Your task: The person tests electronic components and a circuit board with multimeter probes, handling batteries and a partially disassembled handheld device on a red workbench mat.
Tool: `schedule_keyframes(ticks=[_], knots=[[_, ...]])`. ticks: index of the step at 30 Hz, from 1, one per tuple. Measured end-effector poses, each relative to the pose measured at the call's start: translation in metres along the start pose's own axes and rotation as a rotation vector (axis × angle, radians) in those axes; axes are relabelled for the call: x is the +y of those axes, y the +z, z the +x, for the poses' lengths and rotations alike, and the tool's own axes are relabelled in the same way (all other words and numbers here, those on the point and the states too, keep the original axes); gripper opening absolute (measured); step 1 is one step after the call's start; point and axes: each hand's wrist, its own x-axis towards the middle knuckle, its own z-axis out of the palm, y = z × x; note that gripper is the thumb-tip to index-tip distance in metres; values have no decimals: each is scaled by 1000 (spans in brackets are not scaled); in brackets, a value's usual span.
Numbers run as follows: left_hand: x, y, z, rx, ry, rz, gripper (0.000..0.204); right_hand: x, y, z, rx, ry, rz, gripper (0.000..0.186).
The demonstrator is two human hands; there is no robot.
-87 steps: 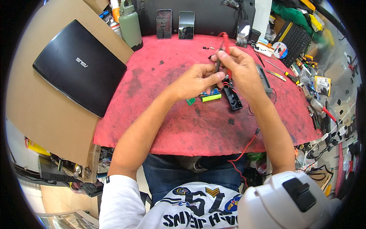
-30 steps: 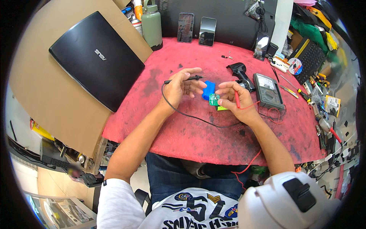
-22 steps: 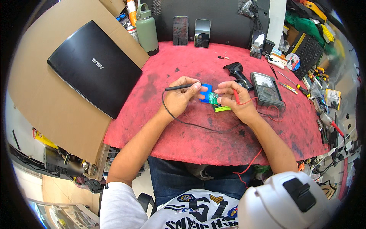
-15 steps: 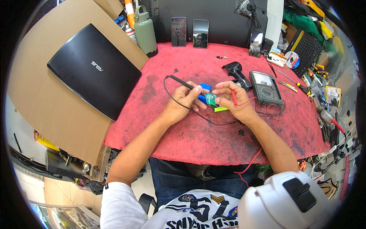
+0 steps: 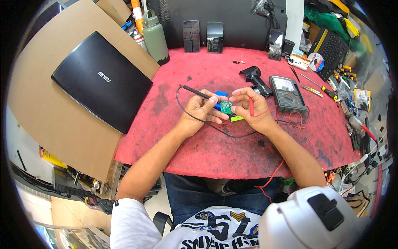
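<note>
My left hand grips a black test probe, its tip pointing at a small green circuit board held between both hands. My right hand holds a red test probe against the board's right side. A blue part shows just behind the board and a yellow-green piece lies under it. The black lead loops below my left hand; the red lead runs toward a grey multimeter right of my right hand.
A red mat covers the bench. A closed black laptop lies on cardboard at left. A green bottle, two phones and a third phone stand at the back. A black tool and screwdrivers lie at right.
Earlier both hands worked on a black part further right. Since then my left hand has taken the black probe and brought its tip to the green board, which my right hand holds with the red probe.
</note>
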Motion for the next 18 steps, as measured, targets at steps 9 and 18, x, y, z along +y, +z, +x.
schedule_keyframes(ticks=[9, 18], knots=[[-5, -2, 0, -40, 16, -15, 23, 0, 1, -1, 19, -39, -82, 37], [-5, -3, 2, -52, 32, 16, 20, -4, -14, 3, 115, -61, -26, 35]])
